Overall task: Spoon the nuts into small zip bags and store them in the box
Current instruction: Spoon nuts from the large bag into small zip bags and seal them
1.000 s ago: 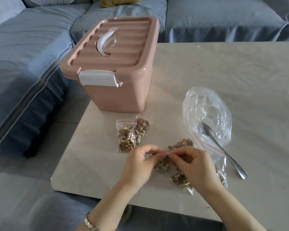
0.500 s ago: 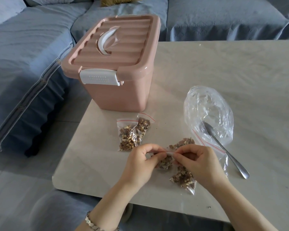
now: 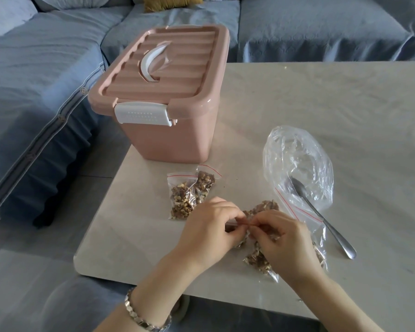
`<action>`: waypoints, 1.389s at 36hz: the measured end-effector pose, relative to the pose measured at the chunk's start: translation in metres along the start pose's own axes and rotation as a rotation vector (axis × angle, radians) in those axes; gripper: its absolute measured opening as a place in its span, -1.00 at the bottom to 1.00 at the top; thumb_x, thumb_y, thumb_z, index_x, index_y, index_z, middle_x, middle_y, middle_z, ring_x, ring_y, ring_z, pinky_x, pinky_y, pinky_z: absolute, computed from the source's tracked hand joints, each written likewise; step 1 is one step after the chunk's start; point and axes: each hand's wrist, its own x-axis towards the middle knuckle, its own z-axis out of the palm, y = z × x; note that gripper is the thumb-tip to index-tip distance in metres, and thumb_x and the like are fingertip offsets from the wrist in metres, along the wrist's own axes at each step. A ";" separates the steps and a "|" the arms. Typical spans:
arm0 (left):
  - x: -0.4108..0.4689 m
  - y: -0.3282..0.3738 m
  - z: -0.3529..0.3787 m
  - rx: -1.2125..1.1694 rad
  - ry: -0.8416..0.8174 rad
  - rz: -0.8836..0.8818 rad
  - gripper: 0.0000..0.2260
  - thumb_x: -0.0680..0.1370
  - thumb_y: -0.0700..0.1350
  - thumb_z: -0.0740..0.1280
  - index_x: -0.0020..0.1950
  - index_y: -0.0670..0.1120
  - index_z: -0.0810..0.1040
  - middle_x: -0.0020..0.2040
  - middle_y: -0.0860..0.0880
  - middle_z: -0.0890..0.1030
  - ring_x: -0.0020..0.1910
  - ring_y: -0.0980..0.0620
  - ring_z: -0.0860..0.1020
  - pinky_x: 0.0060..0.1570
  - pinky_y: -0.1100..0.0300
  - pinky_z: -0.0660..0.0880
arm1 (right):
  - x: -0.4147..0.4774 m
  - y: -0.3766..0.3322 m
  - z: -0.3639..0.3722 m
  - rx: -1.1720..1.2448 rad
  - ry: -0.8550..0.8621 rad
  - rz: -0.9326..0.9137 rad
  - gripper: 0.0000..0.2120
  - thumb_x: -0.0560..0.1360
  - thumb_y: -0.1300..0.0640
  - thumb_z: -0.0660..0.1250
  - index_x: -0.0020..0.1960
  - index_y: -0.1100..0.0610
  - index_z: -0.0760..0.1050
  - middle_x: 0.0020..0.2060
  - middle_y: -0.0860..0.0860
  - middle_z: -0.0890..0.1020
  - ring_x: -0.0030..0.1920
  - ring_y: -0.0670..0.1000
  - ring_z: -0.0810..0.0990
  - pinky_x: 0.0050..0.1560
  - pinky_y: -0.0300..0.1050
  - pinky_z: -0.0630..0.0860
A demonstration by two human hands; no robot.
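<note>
Nearer each other now, left hand (image 3: 209, 233) and right hand (image 3: 283, 240) pinch zip bag (image 3: 234, 224), seal running sideways

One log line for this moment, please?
left hand, right hand: pinching small clear zip bag of nuts | pink plastic box: lid on | metal spoon: idle

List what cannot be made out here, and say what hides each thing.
1. Head view: contents of the pink plastic box; its closed ridged lid hides them.
2. Head view: zip strip of the small clear zip bag of nuts; the left hand and right hand pinching it cover the seal.
3. Head view: bowl of the metal spoon; crinkled film of the large clear plastic bag blurs it.
</note>
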 end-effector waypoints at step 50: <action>0.013 -0.048 -0.037 0.065 0.454 -0.605 -0.50 0.38 -0.11 0.48 0.26 -0.17 0.43 0.16 -0.13 0.48 0.22 -0.11 0.41 0.21 0.18 0.28 | 0.010 0.000 -0.016 -0.120 0.010 0.372 -0.91 0.37 0.15 0.48 -0.25 0.00 0.60 -0.40 -0.19 0.58 -0.33 -0.24 0.52 -0.30 -0.54 0.36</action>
